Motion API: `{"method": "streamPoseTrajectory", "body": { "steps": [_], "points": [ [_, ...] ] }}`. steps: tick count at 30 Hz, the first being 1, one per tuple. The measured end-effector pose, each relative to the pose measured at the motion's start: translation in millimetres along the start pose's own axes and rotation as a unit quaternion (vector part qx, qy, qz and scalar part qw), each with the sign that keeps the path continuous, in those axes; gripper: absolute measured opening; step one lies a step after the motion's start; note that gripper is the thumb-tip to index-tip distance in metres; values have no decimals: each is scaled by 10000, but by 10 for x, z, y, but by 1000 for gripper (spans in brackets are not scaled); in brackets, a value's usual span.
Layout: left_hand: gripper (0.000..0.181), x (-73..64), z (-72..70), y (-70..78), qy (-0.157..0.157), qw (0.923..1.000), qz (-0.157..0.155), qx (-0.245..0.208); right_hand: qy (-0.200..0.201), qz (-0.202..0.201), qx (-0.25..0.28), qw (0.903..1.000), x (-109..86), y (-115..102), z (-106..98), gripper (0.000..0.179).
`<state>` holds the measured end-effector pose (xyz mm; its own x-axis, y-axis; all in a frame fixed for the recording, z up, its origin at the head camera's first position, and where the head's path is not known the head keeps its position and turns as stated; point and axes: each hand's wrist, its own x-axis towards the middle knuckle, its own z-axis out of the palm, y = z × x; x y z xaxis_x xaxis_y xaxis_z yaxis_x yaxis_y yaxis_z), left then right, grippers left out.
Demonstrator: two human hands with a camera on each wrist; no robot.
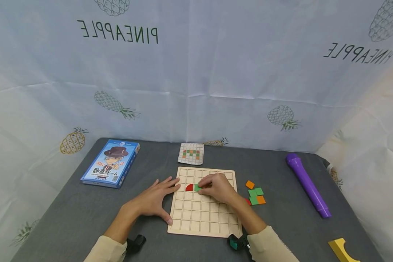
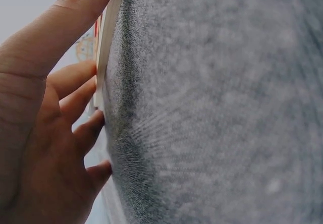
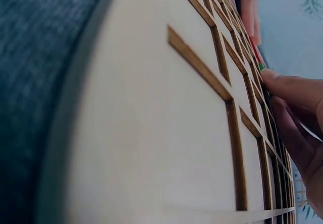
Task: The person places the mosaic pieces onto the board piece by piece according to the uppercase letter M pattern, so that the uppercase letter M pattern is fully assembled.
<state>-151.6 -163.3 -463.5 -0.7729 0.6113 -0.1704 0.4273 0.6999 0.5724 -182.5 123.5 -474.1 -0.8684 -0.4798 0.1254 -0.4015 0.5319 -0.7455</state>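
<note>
A pale wooden grid board (image 1: 204, 216) lies on the dark table. My left hand (image 1: 149, 202) has its fingers spread along the board's left side, thumb and fingertips touching the edge; in the left wrist view, fingers (image 2: 75, 77) meet the thin board edge (image 2: 107, 37). Over the upper middle of the grid, my right hand (image 1: 217, 187) pinches a green square tile (image 1: 197, 187). Just left of that tile, a red quarter-round tile (image 1: 189, 187) sits in a cell. The right wrist view catches only a sliver of green tile (image 3: 261, 66) at the thumb tip.
Right of the board lie several loose tiles (image 1: 253, 201), green, orange and red. Behind it is a pattern card (image 1: 190, 154) with coloured squares. A blue game box (image 1: 111, 163) stands at the left. At the right are a purple tube (image 1: 308, 185) and a yellow block (image 1: 341, 249).
</note>
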Motion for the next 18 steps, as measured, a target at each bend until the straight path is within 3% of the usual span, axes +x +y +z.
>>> {"method": "streamPoseTrajectory", "body": {
  "steps": [18],
  "points": [
    [119, 3, -15, 25, -135, 9998, -118, 25, 38, 385, -50, 9992, 53, -21, 20, 15]
  ]
}}
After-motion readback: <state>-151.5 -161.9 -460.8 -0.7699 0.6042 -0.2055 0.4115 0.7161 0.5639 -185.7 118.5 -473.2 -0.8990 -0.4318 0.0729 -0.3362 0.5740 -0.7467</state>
